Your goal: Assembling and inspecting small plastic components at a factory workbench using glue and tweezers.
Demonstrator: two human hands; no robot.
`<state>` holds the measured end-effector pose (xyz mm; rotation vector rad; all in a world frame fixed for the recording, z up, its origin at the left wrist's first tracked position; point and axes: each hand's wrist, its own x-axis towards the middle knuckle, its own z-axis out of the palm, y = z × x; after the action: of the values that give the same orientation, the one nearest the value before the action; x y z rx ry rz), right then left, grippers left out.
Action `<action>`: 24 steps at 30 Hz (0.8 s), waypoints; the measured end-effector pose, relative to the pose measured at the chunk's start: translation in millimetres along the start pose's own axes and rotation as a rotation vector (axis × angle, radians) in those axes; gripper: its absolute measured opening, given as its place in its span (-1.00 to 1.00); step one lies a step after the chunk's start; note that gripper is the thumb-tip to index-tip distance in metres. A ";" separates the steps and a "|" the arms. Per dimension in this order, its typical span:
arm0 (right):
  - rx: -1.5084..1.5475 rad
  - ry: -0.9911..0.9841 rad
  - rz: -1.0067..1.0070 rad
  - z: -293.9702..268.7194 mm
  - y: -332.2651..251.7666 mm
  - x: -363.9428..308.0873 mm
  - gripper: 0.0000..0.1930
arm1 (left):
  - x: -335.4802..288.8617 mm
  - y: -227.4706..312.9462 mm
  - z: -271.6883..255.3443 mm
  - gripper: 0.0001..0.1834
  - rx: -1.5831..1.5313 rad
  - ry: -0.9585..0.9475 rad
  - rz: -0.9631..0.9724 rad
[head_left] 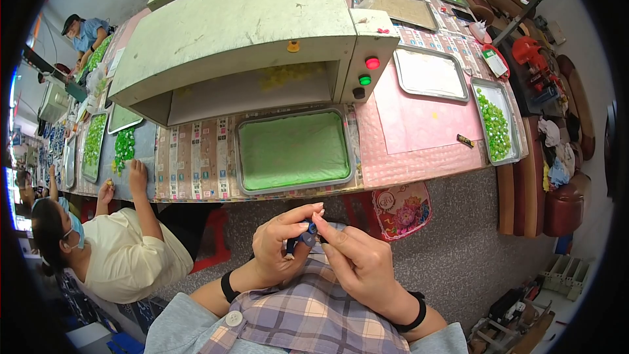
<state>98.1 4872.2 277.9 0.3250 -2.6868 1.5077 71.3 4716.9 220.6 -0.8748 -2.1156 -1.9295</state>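
Observation:
Above my lap, just off the table's near edge, my two hands meet. My left hand is closed around a small dark blue object, whose kind I cannot make out because the fingers cover most of it. Close against it, my right hand is closed, thumb and forefinger pinched at the object's upper end by my left fingertips. Whatever lies in that pinch is too small to tell. Beyond the hands, a metal tray lined with green lies at the table edge.
A pale metal heater box with an open front stands behind the green tray. To the right are a white-lined tray and a tray of green pieces. A person sits at left, handling green pieces. A pink stool stands below the table.

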 end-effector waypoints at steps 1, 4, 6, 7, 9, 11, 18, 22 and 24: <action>0.000 0.000 0.000 -0.1 0.1 0.5 -0.60 | 0.2 -0.2 -0.3 -0.70 0.005 0.000 0.008; 0.003 0.001 -0.001 -0.1 0.6 1.7 -0.60 | 2.3 0.4 -0.2 -0.70 0.008 0.001 0.016; 0.024 -0.001 0.010 0.1 1.2 1.5 -0.60 | 3.4 0.2 -1.4 -0.69 0.024 -0.005 0.032; 0.024 0.000 0.010 0.0 1.3 1.4 -0.60 | 4.2 0.1 -2.0 -0.68 0.042 -0.010 0.047; 0.046 -0.010 0.013 -0.4 1.3 1.4 -0.59 | 9.1 -0.2 -1.0 -0.63 0.087 0.030 0.080; 0.056 -0.011 0.011 -0.4 1.5 1.2 -0.59 | 10.7 -1.2 -0.8 -0.59 0.132 0.071 0.114; 0.058 -0.029 0.017 -1.7 0.3 1.9 -0.59 | 9.7 -2.0 -3.9 -0.58 0.133 0.018 0.122; 0.069 -0.036 0.022 -2.3 0.0 1.9 -0.59 | 10.9 -2.6 -4.4 -0.50 0.209 0.057 0.174; 0.090 -0.034 0.023 -2.0 0.4 2.4 -0.59 | 7.1 -3.3 -6.7 -0.58 0.191 0.024 0.153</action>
<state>95.5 4873.7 278.9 0.3265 -2.6626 1.6475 62.0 4712.7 222.2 -0.9391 -2.1084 -1.6262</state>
